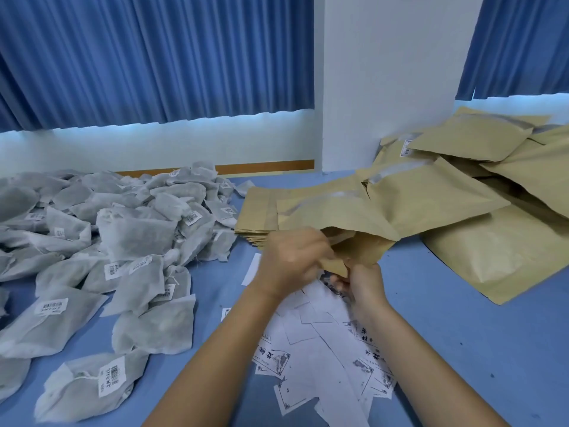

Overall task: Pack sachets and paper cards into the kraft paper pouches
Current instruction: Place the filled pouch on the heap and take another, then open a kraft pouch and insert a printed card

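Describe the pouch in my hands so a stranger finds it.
On the blue table, look between the sachet heap and the kraft pouch pile. Above the paper cards, only this pouch is gripped by the left hand and right hand.

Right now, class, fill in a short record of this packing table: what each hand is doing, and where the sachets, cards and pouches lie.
left hand: grips the mouth of the open pouch
right hand: pinches the same pouch's lower edge
open pouch: held over the cards
sachets: loose white heap, left side of the table
cards: scattered under the forearms, some printed
flat pouches: neat stack just beyond the hands
other pouches: puffy pile on the right
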Tool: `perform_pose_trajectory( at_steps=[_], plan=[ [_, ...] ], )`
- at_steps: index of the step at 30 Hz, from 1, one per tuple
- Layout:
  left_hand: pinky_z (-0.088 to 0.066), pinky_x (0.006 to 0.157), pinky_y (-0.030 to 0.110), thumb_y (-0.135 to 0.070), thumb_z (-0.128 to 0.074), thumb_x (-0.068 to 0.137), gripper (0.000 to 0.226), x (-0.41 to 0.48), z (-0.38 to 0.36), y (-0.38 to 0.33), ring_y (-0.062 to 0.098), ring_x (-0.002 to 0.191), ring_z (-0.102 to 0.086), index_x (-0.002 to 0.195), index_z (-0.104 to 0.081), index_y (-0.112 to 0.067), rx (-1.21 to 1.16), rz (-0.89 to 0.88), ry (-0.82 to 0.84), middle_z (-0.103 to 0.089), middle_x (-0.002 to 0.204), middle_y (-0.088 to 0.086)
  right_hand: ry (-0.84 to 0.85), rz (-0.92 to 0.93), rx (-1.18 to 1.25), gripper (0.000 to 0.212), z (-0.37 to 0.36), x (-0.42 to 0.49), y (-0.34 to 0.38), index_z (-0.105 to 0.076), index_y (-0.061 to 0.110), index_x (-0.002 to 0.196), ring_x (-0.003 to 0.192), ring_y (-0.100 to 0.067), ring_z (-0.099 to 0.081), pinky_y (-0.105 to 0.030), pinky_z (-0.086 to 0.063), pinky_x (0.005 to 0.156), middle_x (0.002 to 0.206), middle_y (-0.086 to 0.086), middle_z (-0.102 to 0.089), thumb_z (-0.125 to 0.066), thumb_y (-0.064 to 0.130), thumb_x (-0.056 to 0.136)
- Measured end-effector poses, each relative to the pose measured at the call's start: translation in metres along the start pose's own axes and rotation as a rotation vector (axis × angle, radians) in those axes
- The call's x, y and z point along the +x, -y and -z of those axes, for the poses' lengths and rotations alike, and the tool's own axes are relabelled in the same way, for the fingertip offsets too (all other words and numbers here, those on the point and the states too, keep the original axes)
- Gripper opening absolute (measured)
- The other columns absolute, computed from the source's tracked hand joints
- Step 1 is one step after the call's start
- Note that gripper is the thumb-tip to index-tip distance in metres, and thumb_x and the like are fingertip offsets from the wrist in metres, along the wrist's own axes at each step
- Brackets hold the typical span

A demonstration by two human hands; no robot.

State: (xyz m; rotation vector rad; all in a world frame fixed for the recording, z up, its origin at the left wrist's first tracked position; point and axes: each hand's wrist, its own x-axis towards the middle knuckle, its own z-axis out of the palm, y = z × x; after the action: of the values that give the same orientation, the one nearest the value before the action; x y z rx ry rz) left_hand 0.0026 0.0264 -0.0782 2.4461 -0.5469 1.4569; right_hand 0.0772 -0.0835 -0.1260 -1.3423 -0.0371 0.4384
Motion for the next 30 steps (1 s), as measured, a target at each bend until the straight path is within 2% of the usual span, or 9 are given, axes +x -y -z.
perform_pose_trajectory(
  at_steps=[3,5,8,11,17,21,23,27,30],
  plan=[
    [-0.049,0.076,0.040,0.008,-0.042,0.074,0.035,-0.021,0.027,0.033,0.026,0.099,-0.058,0.095,-0.067,-0.004,0.250,0.614,-0.300,-0.065,0.104,0.009,-0.033,-0.061,-0.036,0.016,0.004,0.003,0.000,-0.050,0.012,0.081,0.031,-0.012,-0.045,-0.017,-0.027,0.034,0.042,-0.003,-0.057,-0.044,0.011,0.096],
    [-0.039,0.099,0.045,0.001,-0.051,0.083,0.049,-0.048,0.041,0.066,0.031,0.128,-0.038,0.130,-0.053,-0.012,0.577,0.985,-0.074,-0.045,0.140,0.012,-0.038,-0.057,-0.041,0.017,0.004,0.005,0.000,-0.050,0.012,0.080,0.033,-0.013,-0.046,-0.017,-0.028,0.035,0.041,-0.002,-0.057,-0.044,0.011,0.096],
    [-0.038,0.100,0.047,-0.005,-0.055,0.089,0.068,-0.089,0.059,0.096,0.037,0.133,-0.030,0.149,-0.028,-0.022,0.625,1.137,0.256,-0.029,0.149,0.019,-0.034,-0.051,-0.021,0.017,0.003,0.005,-0.001,-0.050,0.011,0.080,0.044,-0.019,-0.049,-0.025,-0.035,0.045,0.040,0.000,-0.058,-0.044,0.008,0.095],
    [-0.042,0.088,0.045,0.007,-0.047,0.087,0.074,-0.106,0.057,0.102,0.036,0.126,-0.033,0.150,-0.026,-0.026,0.683,1.226,0.288,-0.040,0.136,0.022,-0.043,-0.057,-0.015,0.018,0.002,0.006,-0.001,-0.050,0.010,0.079,0.045,-0.020,-0.049,-0.026,-0.035,0.044,0.039,-0.001,-0.057,-0.044,0.007,0.095],
    [-0.041,0.076,0.047,-0.021,-0.056,0.095,0.030,-0.092,0.041,0.085,0.040,0.099,-0.050,0.102,-0.059,0.008,0.667,1.087,-0.025,-0.058,0.100,0.030,-0.025,-0.035,0.008,0.019,0.003,0.007,-0.001,-0.053,0.009,0.079,0.042,-0.018,-0.052,-0.023,-0.040,0.039,0.040,0.000,-0.058,-0.044,0.006,0.095],
    [-0.036,0.073,0.024,-0.025,-0.049,0.092,0.028,-0.056,0.042,0.037,0.027,0.087,-0.048,0.100,-0.052,0.001,0.228,0.613,-0.326,-0.052,0.093,0.021,-0.002,-0.024,0.080,0.019,0.002,0.009,0.001,-0.052,0.007,0.081,0.036,-0.013,-0.055,-0.018,-0.044,0.036,0.041,0.000,-0.058,-0.042,0.002,0.097],
    [-0.039,0.075,0.024,-0.033,-0.047,0.093,0.030,-0.041,0.039,0.006,0.026,0.088,-0.050,0.101,-0.050,-0.004,0.082,0.253,-0.196,-0.051,0.100,0.016,0.024,-0.014,0.062,0.016,0.003,0.007,-0.001,-0.054,0.002,0.088,0.041,-0.014,-0.057,-0.018,-0.045,0.037,0.052,-0.004,-0.062,-0.041,0.000,0.097],
    [-0.050,0.067,0.028,-0.018,-0.071,0.073,0.039,-0.012,0.003,-0.031,0.031,0.089,-0.064,0.106,-0.055,-0.005,0.109,0.069,0.381,-0.065,0.104,0.013,0.165,0.043,-0.169,0.024,0.006,0.002,-0.009,-0.046,0.006,0.099,0.063,0.001,-0.055,-0.007,-0.045,0.052,0.081,0.001,-0.050,-0.031,-0.012,0.098],
    [-0.036,0.061,0.034,-0.003,-0.060,0.081,0.034,-0.002,-0.031,-0.027,0.034,0.090,-0.061,0.113,-0.049,-0.002,0.347,0.395,0.643,-0.058,0.104,0.015,0.055,0.030,-0.103,0.031,0.000,0.002,-0.004,-0.051,0.005,0.078,0.050,-0.010,-0.047,-0.019,-0.037,0.050,0.061,-0.008,-0.048,-0.028,-0.009,0.094]
  ],
)
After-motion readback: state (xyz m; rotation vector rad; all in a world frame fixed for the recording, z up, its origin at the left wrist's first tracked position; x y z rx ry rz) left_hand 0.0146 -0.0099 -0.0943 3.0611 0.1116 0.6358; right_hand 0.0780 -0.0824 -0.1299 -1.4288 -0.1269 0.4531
